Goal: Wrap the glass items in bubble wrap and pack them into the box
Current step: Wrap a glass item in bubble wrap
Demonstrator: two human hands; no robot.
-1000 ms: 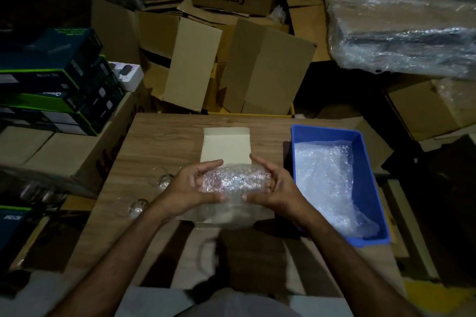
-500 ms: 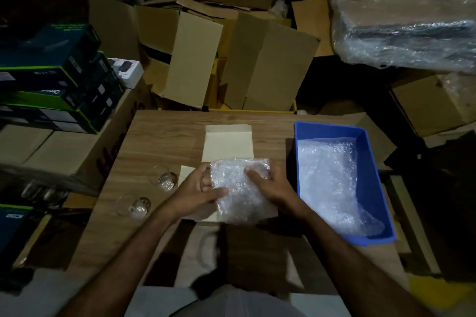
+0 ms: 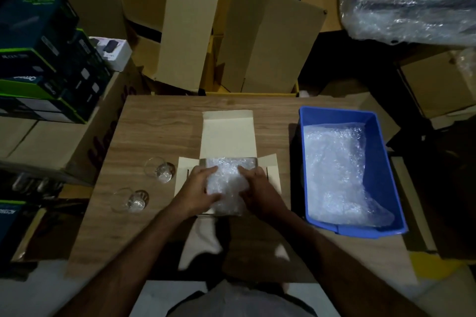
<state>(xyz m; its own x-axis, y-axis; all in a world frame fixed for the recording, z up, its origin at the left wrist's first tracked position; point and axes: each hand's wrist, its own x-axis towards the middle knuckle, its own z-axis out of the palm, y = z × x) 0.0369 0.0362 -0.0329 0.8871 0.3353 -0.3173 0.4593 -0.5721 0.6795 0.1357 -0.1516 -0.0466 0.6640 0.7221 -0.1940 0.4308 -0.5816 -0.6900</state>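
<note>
Head view: both hands, left hand [image 3: 199, 186] and right hand [image 3: 257, 186], curl their fingers round the bubble-wrapped bundle [image 3: 226, 183] inside the open box [image 3: 226, 134]; two glasses [image 3: 159, 170] lie on the surface [image 3: 154, 123].

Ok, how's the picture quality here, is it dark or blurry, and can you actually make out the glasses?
Head view: dim, with corners falling to near black; wide-angle bending at the edges. The two bare glasses show only as faint outlines with small glints. The bubble-wrapped bundle and the wrap in the blue bin look washed out and pale.

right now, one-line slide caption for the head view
Both hands press a bubble-wrapped bundle into the open box.
</note>
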